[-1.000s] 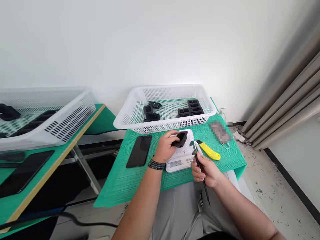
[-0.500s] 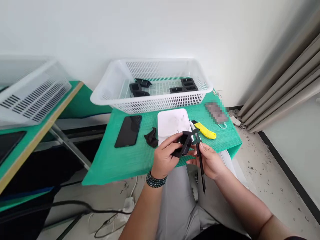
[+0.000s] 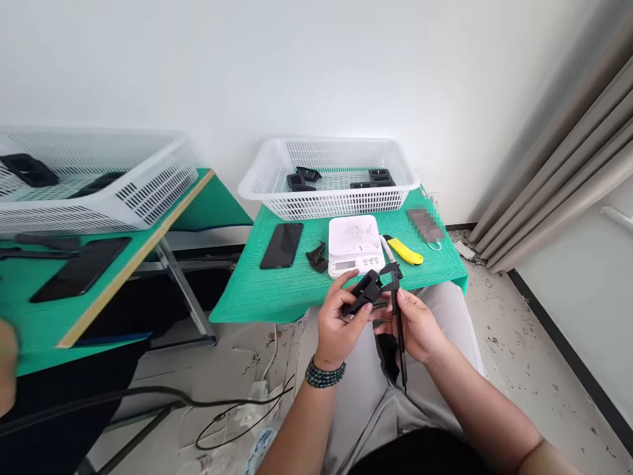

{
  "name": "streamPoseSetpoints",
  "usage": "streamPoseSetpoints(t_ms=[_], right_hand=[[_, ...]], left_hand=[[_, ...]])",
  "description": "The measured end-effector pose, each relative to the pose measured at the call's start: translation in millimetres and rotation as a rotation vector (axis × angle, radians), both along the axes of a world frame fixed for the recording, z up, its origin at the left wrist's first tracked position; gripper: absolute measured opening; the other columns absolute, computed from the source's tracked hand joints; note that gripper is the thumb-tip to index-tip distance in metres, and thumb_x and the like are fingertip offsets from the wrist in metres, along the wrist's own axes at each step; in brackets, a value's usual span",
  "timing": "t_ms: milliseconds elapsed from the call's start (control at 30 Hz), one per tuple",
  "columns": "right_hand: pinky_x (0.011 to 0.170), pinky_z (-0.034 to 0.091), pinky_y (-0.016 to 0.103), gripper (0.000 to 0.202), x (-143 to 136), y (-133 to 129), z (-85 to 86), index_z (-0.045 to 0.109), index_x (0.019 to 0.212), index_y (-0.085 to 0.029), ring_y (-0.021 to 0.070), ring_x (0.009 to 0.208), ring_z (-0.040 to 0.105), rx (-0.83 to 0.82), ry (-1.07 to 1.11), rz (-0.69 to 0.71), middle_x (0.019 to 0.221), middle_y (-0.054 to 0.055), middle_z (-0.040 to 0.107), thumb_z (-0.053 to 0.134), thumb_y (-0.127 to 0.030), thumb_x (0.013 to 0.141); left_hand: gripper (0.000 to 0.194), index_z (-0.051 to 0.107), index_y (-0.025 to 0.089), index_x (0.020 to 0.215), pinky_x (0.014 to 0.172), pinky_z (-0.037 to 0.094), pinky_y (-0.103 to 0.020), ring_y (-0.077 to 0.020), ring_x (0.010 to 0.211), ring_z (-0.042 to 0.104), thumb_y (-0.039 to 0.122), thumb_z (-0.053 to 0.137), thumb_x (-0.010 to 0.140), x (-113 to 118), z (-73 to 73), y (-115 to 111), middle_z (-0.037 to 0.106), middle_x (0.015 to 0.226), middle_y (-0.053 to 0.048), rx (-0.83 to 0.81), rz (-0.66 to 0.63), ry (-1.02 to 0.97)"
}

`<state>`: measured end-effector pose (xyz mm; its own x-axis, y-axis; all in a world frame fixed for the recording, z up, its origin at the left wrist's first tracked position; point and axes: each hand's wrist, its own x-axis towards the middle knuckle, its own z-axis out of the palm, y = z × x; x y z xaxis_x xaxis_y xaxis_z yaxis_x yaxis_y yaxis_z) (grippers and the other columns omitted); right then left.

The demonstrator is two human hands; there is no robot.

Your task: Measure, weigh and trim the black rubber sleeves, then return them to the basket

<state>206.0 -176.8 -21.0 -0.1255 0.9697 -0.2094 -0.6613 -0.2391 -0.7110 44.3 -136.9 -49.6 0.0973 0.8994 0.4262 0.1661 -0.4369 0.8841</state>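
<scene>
Between the fingers and thumb of my left hand (image 3: 339, 328) is a black plastic part (image 3: 363, 293) with a rectangular opening. My right hand (image 3: 418, 324) grips a black caliper (image 3: 398, 316), its beam pointing down toward my lap. The caliper's jaws are at the right end of the part; whether they touch it I cannot tell. Just beyond my hands a white digital scale (image 3: 353, 236) lies on the green-covered table (image 3: 257, 297), its display lit. A yellow utility knife (image 3: 405, 251) and a white pen-like object (image 3: 387, 247) lie right of the scale.
A white plastic basket (image 3: 326, 205) with several black parts stands against the wall. Left of the scale are a crumpled black scrap (image 3: 317, 256) and a black phone (image 3: 281, 245). Another table at left bears a basket (image 3: 163, 191) and a dark phone (image 3: 82, 269); a person's blurred hand (image 3: 6, 366) shows there.
The view has shifted left and pulled back, showing more of the neighbouring table and the scale's display. My left hand has turned the black part, and its thumb now shows on it.
</scene>
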Motion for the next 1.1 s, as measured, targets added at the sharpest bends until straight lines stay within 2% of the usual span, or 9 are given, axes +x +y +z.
streamPoseSetpoints(t_ms=[67,133,233,300,367,500,733,967,1100], right_hand=[[0.057,0.057,0.028,0.051,7,-10,0.1,0.065,0.071,-0.017,0.0154,0.071,0.070,-0.003,-0.014,-0.040,0.105,0.006,0.072,0.088,-0.062,0.071],[0.052,0.055,0.027,0.052,13,-19,2.1,0.063,0.072,-0.017,0.0153,0.069,0.071,-0.001,-0.029,-0.082,0.112,0.008,0.072,0.088,-0.062,0.072],[0.042,0.043,0.022,0.051,17,-28,7.7,0.060,0.071,-0.017,0.0102,0.051,0.060,0.036,-0.020,-0.085,0.086,0.003,0.071,0.086,-0.061,0.075],[0.038,0.033,0.020,0.050,16,-32,11.6,0.059,0.072,-0.018,0.0065,0.039,0.046,0.067,0.006,-0.004,0.063,-0.003,0.060,0.083,-0.061,0.079],[0.038,0.027,0.019,0.047,14,-36,14.9,0.060,0.075,-0.018,0.0055,0.036,0.036,0.084,0.025,0.106,0.052,-0.007,0.051,0.080,-0.060,0.083],[0.041,0.028,0.020,0.042,10,-43,20.7,0.063,0.081,-0.017,0.0062,0.038,0.036,0.078,0.039,0.226,0.052,-0.007,0.051,0.079,-0.056,0.084],[0.042,0.030,0.021,0.035,9,-45,27.6,0.064,0.082,-0.017,0.0073,0.040,0.040,0.065,0.105,0.359,0.056,-0.006,0.054,0.081,-0.048,0.084],[0.041,0.025,0.022,0.051,0,-33,19.0,0.063,0.069,-0.017,0.0067,0.035,0.033,0.075,0.095,0.295,0.042,-0.007,0.048,0.080,-0.063,0.082],[0.040,0.023,0.023,0.053,-2,-24,19.7,0.063,0.066,-0.016,0.0067,0.032,0.034,0.086,0.062,0.238,0.040,-0.006,0.049,0.079,-0.065,0.081]], left_hand=[[0.031,0.055,0.022,0.082,0.100,0.059,-0.048,-0.0317,0.124,0.067,0.048,0.070,0.091,4,-0.4,-4,0.061,0.141,-0.018,0.021,0.014,-0.012],[0.026,0.059,0.022,0.087,0.098,0.060,-0.046,-0.0316,0.126,0.066,0.043,0.073,0.089,7,0.5,-7,0.063,0.135,-0.018,0.056,0.014,-0.059],[0.025,0.063,0.021,0.098,0.099,0.060,-0.045,-0.0309,0.127,0.066,0.038,0.078,0.087,14,3.8,-8,0.067,0.130,-0.016,0.124,0.028,-0.157],[0.034,0.064,0.022,0.110,0.098,0.060,-0.045,-0.0298,0.122,0.069,0.034,0.082,0.083,18,6.3,-9,0.070,0.127,-0.015,0.140,0.049,-0.207],[0.044,0.063,0.022,0.116,0.092,0.062,-0.041,-0.0276,0.112,0.074,0.031,0.085,0.080,21,8.7,-11,0.073,0.119,-0.012,0.132,0.068,-0.226],[0.057,0.061,0.023,0.124,0.085,0.064,-0.036,-0.0258,0.104,0.076,0.024,0.087,0.072,24,12.8,-16,0.075,0.113,-0.010,0.130,0.029,-0.191],[0.059,0.058,0.023,0.131,0.093,0.063,-0.038,-0.0250,0.109,0.076,0.018,0.081,0.076,26,22.7,-15,0.076,0.118,-0.011,0.200,-0.035,-0.160],[0.060,0.058,0.022,0.130,0.090,0.064,-0.037,-0.0264,0.110,0.076,0.028,0.085,0.077,39,37.7,0,0.075,0.119,-0.011,0.134,-0.129,-0.204],[0.062,0.057,0.023,0.131,0.091,0.064,-0.038,-0.0261,0.110,0.076,0.026,0.086,0.076,44,42.0,9,0.074,0.121,-0.010,0.108,-0.139,-0.242]])
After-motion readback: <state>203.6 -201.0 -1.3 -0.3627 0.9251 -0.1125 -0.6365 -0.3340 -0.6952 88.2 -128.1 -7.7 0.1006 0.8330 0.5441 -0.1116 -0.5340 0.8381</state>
